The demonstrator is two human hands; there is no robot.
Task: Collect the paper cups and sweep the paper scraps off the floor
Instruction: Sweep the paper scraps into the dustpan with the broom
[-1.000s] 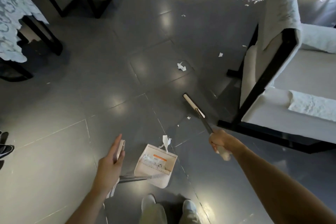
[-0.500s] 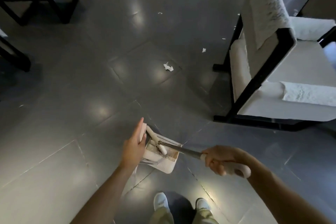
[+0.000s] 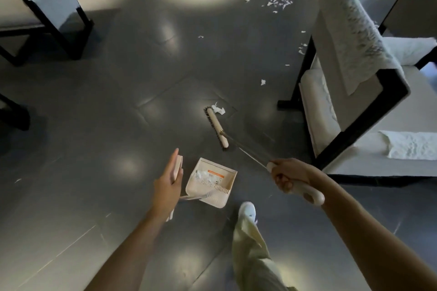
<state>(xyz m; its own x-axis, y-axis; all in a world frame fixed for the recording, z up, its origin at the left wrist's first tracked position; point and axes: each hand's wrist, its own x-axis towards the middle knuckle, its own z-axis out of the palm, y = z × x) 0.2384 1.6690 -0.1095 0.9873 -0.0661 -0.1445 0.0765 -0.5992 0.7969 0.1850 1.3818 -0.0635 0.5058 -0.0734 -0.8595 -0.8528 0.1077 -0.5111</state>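
My right hand (image 3: 287, 176) grips the cream handle of a long broom. The broom head (image 3: 216, 128) rests on the dark tiled floor, its far end touching a crumpled paper scrap (image 3: 218, 109). My left hand (image 3: 168, 185) holds the upright handle of a cream dustpan (image 3: 211, 182) that sits on the floor with white scraps inside. A smaller scrap (image 3: 263, 82) lies farther off. Many paper scraps (image 3: 275, 2) are scattered at the far end of the room. No paper cups are in view.
A white-cushioned, black-framed chair (image 3: 354, 106) stands close on the right with a folded towel (image 3: 411, 147) on its seat. Another chair (image 3: 47, 14) is at the far left. My leg and white shoe (image 3: 247, 211) are just behind the dustpan.
The broom head has left the dustpan and swung forward to the crumpled scrap. I have stepped forward with one foot. The left hand keeps hold of the dustpan handle.
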